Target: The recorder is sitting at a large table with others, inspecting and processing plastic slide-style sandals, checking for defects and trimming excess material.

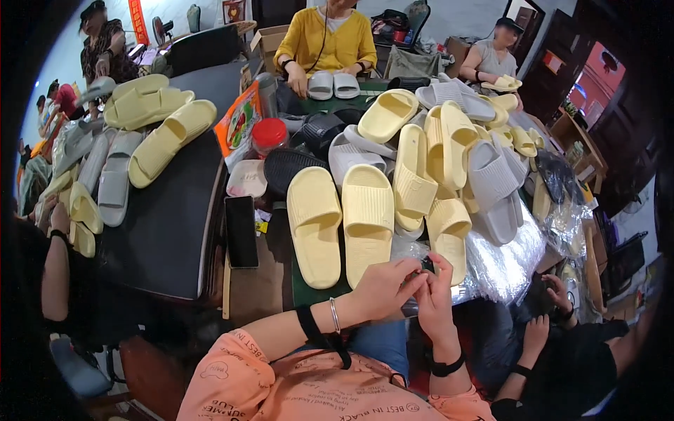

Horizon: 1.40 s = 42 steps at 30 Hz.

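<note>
Readable dark capitals and smaller lines of lettering cross the near person's coral shirt (326, 387); more capitals stand beside a bone-shaped outline (215, 370) on its left sleeve (237, 368). Far left, a red hanging banner (138, 22) bears yellow characters too small to read.

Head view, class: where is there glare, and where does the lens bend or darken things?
Head view: white glare on the silvery plastic beside the right hand; in the head view, the dark door tilts near the right rim, and the corners go black.
</note>
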Each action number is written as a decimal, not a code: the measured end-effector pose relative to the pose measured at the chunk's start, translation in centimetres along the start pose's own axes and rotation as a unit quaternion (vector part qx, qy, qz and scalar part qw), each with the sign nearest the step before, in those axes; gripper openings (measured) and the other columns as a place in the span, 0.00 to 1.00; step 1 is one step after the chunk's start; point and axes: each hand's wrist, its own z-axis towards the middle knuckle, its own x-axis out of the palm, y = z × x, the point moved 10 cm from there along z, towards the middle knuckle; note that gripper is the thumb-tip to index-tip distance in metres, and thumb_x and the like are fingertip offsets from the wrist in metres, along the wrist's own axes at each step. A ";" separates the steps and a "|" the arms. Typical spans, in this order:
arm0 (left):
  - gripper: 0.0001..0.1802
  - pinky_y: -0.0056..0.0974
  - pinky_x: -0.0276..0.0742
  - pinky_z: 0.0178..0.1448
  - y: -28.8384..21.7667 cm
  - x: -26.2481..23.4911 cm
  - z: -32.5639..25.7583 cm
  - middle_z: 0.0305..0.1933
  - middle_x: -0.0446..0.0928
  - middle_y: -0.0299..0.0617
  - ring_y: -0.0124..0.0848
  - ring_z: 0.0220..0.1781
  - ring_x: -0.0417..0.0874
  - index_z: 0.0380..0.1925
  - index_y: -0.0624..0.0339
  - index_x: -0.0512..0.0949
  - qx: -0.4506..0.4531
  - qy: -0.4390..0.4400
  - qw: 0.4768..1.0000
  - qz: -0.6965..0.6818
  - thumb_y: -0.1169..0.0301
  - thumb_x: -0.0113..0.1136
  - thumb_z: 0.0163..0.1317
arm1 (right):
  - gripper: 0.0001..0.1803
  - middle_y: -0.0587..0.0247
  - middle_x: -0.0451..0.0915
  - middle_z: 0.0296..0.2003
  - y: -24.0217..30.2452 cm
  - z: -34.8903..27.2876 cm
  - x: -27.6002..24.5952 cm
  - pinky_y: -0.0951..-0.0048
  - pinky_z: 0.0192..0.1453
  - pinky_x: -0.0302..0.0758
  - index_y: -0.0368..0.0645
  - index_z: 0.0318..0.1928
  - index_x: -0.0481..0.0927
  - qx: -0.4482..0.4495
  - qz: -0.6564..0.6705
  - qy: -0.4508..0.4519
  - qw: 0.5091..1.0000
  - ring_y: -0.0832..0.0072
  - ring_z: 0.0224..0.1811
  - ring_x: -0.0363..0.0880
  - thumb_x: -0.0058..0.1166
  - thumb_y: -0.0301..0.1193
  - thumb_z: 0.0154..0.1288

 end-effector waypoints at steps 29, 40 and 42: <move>0.20 0.47 0.64 0.50 21.3 -15.8 6.0 0.34 0.78 0.49 0.47 0.38 0.78 0.31 0.58 0.79 -0.270 0.009 0.894 0.358 0.59 0.40 0.57 | 0.07 0.71 0.61 0.16 -12.9 11.1 20.6 0.78 0.17 0.56 0.42 0.32 0.69 0.301 0.211 0.096 0.925 0.82 0.14 0.58 0.38 0.29 0.63; 0.18 0.44 0.58 0.53 23.7 -16.1 5.2 0.43 0.77 0.47 0.43 0.48 0.75 0.36 0.53 0.80 -0.380 0.041 0.881 0.279 0.58 0.45 0.54 | 0.06 0.69 0.66 0.19 -12.5 13.4 21.1 0.79 0.18 0.56 0.45 0.29 0.69 0.261 0.302 0.056 0.915 0.81 0.15 0.58 0.38 0.27 0.61; 0.18 0.44 0.59 0.53 24.2 -16.0 5.1 0.41 0.78 0.45 0.42 0.48 0.76 0.36 0.51 0.80 -0.370 0.023 0.902 0.224 0.57 0.44 0.54 | 0.06 0.69 0.66 0.18 -11.4 13.5 20.4 0.79 0.18 0.56 0.44 0.30 0.70 0.256 0.295 0.030 0.920 0.81 0.14 0.58 0.38 0.26 0.61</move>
